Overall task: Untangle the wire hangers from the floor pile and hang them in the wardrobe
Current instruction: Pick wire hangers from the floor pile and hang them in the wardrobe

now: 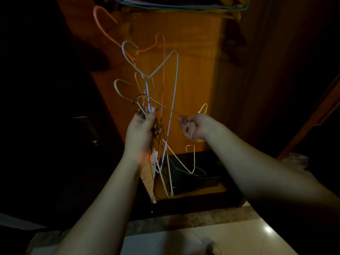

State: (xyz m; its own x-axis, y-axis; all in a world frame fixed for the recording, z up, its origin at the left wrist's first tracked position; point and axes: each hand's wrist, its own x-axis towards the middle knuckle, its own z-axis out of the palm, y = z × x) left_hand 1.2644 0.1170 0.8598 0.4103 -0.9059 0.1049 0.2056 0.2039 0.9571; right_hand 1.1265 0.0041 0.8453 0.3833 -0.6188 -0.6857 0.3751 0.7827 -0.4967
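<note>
My left hand (pixel 142 132) grips a tangled bunch of wire hangers held up in front of the open wardrobe. In the bunch I make out an orange hanger (pixel 103 28), a pale blue hanger (pixel 175 74) and a cream hanger (pixel 119 89), their hooks pointing up and left. My right hand (pixel 194 128) pinches one thin pale hanger (pixel 165 107) that stretches from the bunch across to the right. Several hangers (pixel 182 5) hang at the wardrobe's top edge of view.
The wardrobe's orange wooden back panel (pixel 193 61) fills the middle. A dark box (pixel 193 181) with a green hanger on it lies on the wardrobe floor. The open door (pixel 312 115) stands at the right. Pale floor tiles (pixel 230 240) lie below.
</note>
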